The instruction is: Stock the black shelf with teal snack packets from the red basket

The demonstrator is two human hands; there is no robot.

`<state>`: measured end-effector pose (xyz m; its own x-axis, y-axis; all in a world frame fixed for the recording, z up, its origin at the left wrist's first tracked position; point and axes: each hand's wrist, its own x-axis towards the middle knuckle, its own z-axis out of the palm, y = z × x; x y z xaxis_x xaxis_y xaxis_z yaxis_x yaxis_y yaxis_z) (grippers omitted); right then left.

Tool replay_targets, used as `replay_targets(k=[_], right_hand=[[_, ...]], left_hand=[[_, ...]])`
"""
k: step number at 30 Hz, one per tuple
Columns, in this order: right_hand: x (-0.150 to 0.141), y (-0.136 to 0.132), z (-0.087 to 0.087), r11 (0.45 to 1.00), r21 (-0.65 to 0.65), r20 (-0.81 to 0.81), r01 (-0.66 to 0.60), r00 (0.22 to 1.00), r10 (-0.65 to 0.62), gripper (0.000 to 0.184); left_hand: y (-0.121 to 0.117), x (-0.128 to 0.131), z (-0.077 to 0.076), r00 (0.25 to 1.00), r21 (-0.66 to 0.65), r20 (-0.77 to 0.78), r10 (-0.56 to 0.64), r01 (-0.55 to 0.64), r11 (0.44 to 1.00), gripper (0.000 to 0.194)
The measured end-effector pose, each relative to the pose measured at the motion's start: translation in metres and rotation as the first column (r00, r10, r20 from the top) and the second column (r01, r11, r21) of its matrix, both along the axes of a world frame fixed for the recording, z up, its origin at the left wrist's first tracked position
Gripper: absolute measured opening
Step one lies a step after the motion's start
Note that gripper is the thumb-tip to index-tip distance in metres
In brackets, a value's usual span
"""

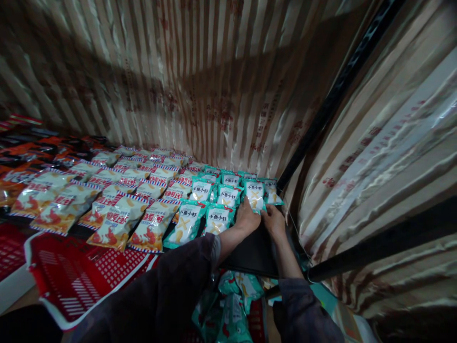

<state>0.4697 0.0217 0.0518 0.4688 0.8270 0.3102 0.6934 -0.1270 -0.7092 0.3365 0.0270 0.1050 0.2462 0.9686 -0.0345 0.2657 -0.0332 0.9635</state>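
Note:
My left hand (248, 218) grips the lower left edge of a teal-and-white snack bag (254, 191), its thumb over the front. At the bag's lower right corner, the fingers of my right hand (274, 220) are bent in a pinch. The bag leans upright against others of its kind on a black shelf (250, 255). To its left stands a matching bag (227, 196), and a further one (272, 190) is on its right. Nearer the shelf's front are two more teal bags, one of them (217, 220) close to my left wrist.
Rows of white-and-orange snack bags (116, 219) fill the shelf leftward, then orange-and-black packs (39, 150). Red baskets (82, 271) sit below, beside a heap of teal bags (233, 314). Black metal posts (321, 109) and printed plastic curtains (385, 157) bound the right side.

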Motion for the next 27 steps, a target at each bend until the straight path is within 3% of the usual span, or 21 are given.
replay_targets(k=[7,14,20,27], right_hand=[[-0.007,0.001,0.007,0.984,-0.175,0.143,0.04,0.99,-0.015,0.026],[-0.014,-0.001,0.024,0.938,-0.334,0.351,0.088,0.936,0.037,0.031],[-0.012,0.005,0.022,0.957,-0.286,0.381,0.038,0.921,0.078,0.035],[-0.007,0.021,0.02,0.973,-0.231,0.237,0.023,0.971,0.034,0.045]], left_hand=[[-0.002,0.003,0.002,0.949,0.006,-0.316,-0.003,0.005,1.0,0.07],[-0.005,0.001,0.004,0.914,-0.004,-0.405,-0.024,0.025,1.0,0.064],[-0.004,0.003,-0.003,0.895,0.014,-0.445,-0.019,0.028,1.0,0.065],[-0.007,0.004,-0.004,0.886,0.005,-0.461,-0.042,0.05,0.999,0.067]])
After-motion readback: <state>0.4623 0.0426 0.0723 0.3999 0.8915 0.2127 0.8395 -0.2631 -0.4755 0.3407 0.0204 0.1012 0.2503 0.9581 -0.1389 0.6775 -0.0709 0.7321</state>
